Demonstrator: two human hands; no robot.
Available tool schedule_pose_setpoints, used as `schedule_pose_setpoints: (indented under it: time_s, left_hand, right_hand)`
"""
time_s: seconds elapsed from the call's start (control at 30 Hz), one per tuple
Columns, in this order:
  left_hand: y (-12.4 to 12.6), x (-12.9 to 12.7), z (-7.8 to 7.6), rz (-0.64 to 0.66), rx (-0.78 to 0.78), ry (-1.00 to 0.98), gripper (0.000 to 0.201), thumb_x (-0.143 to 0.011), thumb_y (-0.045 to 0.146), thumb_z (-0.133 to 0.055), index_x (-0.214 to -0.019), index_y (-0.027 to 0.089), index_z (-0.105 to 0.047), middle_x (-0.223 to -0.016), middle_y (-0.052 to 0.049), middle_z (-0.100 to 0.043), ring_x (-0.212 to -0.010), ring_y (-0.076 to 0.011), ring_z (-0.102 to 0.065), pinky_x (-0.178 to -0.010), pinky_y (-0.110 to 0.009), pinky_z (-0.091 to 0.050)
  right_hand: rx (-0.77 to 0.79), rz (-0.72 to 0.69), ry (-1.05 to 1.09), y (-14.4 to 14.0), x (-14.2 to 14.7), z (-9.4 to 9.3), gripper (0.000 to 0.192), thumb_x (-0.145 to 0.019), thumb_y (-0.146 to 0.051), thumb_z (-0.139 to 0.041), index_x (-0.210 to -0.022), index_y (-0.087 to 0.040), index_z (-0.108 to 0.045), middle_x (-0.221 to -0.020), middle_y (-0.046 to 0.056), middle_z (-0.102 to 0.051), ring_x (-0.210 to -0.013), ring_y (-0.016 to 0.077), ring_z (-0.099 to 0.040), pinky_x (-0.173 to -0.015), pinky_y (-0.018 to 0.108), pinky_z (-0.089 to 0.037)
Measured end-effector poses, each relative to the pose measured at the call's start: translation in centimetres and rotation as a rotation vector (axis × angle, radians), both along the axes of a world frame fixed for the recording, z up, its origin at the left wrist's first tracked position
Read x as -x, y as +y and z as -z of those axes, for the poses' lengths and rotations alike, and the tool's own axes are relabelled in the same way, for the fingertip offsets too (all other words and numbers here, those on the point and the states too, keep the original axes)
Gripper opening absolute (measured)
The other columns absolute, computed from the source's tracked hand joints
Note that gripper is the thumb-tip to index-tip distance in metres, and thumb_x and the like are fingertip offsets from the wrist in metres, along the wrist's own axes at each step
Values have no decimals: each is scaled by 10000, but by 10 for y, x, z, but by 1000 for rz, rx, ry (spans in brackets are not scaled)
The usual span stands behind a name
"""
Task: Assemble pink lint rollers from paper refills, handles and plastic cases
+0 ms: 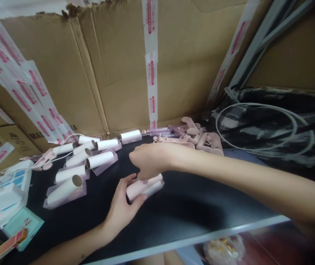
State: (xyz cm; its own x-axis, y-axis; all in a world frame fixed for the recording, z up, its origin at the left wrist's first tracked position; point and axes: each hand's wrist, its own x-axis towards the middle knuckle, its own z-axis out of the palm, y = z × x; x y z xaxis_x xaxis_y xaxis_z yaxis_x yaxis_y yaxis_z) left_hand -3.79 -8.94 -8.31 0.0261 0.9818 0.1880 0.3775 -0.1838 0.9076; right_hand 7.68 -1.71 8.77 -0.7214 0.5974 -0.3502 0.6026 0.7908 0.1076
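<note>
My left hand (122, 206) is wrapped around a lint roller (146, 186), its thumb along the near side and fingers at the far side. The roller has a pale pink tube-shaped part lying beside a white part, low over the black table (179, 213). Just above its far side is my right hand (150, 159), curled closed with the fingers bent down. Its fingertips are mostly hidden, so what they hold cannot be made out. To the left lie several white paper rolls (100, 160) on cardboard cores, most with translucent pinkish covers (106, 166).
Pink plastic handles (209, 142) and purplish clear pieces (160, 131) are heaped at the back. A white power strip (21, 180) with a cable stands left, near a teal card (24, 224). Taped cardboard boxes (124, 73) wall the back. A coiled white cable (256, 104) lies right.
</note>
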Motion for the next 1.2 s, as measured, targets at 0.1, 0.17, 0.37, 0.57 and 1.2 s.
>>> schedule_pose_setpoints:
  time_s: [0.1,0.17,0.37,0.57,1.2]
  left_hand:
    - [-2,-4,3,-7,39,-47,505,-751,251,-629,-1206,228,-411,-1168,-57,-526,-1119,-227,-498,-985,-389,-360]
    - [-2,-5,3,3,72,-70,607,-718,251,-666,-1242,232,-360,-1180,-62,-515,-1124,-237,-495,-983,-402,-364]
    - [4,3,0,66,7,55,568,-674,197,-675,-1180,212,-417,-1118,-67,-544,-1045,-244,-537,-927,-399,-410]
    - [27,25,-9,223,-68,182,465,-684,228,-662,-1117,209,-493,-1057,-50,-586,-980,-239,-569,-889,-375,-433]
    - [40,33,0,252,36,180,493,-666,230,-669,-1135,227,-518,-1114,-54,-565,-1024,-250,-543,-907,-341,-433]
  right_hand:
    - [26,78,-20,-3,2,0,216,-666,-225,-656,-779,-59,-734,-732,149,-709,-588,231,-644,-423,253,-384]
    - [15,77,-18,-5,3,1,211,-659,-201,-648,-785,-56,-735,-735,150,-713,-597,232,-649,-434,255,-390]
    - [63,114,40,-4,3,6,196,-672,-243,-641,-701,-71,-729,-643,131,-701,-581,226,-645,-477,265,-419]
    - [-150,230,547,-11,-51,-19,599,-700,-701,-530,-846,-148,-706,-633,72,-679,-564,209,-633,-509,281,-448]
    - [-418,268,472,148,-97,110,157,-794,-187,-632,-938,-134,-661,-1054,91,-627,-1072,231,-546,-969,411,-381]
